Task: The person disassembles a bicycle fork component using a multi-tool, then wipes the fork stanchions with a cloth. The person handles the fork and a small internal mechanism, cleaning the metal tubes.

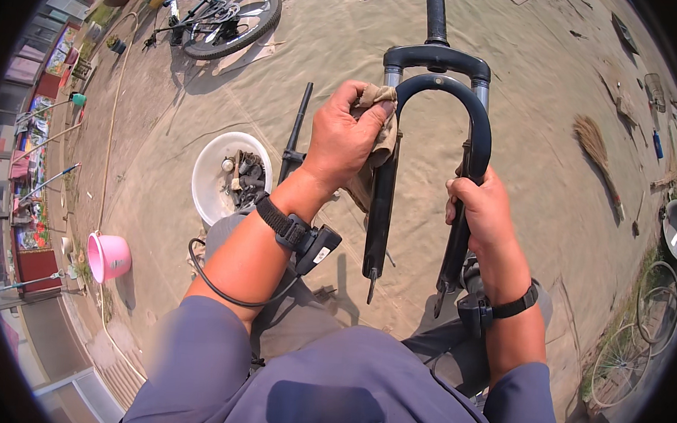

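A black bicycle suspension fork is held up before me, its steerer tube pointing away and its dropouts towards me. My right hand grips the right lower leg below the arch. With my left hand I pinch a dirty tan cloth against the left leg, near the silver stanchion. The cloth hides part of that leg. Beyond my left wrist, a second dark fork-like part with a tube is partly covered by my arm.
A white basin with small metal parts stands at my left. Farther out are a pink bucket, a hose and a bicycle lying on its side. A straw broom and bare wheels lie on the right.
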Available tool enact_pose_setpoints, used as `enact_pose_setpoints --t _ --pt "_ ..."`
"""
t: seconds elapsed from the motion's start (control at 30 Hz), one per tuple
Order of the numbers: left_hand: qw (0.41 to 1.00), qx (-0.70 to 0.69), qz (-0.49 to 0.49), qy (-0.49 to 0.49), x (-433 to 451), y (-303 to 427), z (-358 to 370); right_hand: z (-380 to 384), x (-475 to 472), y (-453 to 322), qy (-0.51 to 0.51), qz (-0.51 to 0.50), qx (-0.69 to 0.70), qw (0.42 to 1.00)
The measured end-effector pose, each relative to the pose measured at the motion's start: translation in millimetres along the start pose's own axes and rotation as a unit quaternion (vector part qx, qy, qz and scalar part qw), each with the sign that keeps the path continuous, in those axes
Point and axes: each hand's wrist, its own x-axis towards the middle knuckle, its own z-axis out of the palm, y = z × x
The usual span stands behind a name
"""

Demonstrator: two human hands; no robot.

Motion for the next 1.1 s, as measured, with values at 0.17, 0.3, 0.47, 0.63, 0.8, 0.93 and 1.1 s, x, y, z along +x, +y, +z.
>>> enact_pose_setpoints --t 0.17,0.3,0.47,0.63,0.8,0.93,1.1 --pt "0.998 0.051 0.015 0.013 -13 -11 -4 7 5 6 0.0 -0.008 -0.002 1.0" --pt "0.983 0.162 0.067 -0.049 -36 -25 -6 0 12 4 0.015 0.014 0.017 1.0" --pt "0.92 0.337 0.189 -0.063 -36 -20 1 4 11 9 0.033 0.001 -0.007 0.999" --pt "0.81 0.503 0.301 -0.012 -9 -12 1 19 4 18 0.015 -0.03 -0.027 0.999" --pt "0.887 0.389 0.235 0.084 6 -13 -19 19 9 24 -0.009 -0.058 -0.036 0.998" --pt "0.966 0.221 0.077 0.113 2 -14 -26 8 13 23 0.016 -0.075 -0.014 0.997" --pt "0.905 0.345 0.248 0.012 -14 -21 -9 8 11 23 0.026 -0.079 0.014 0.996"
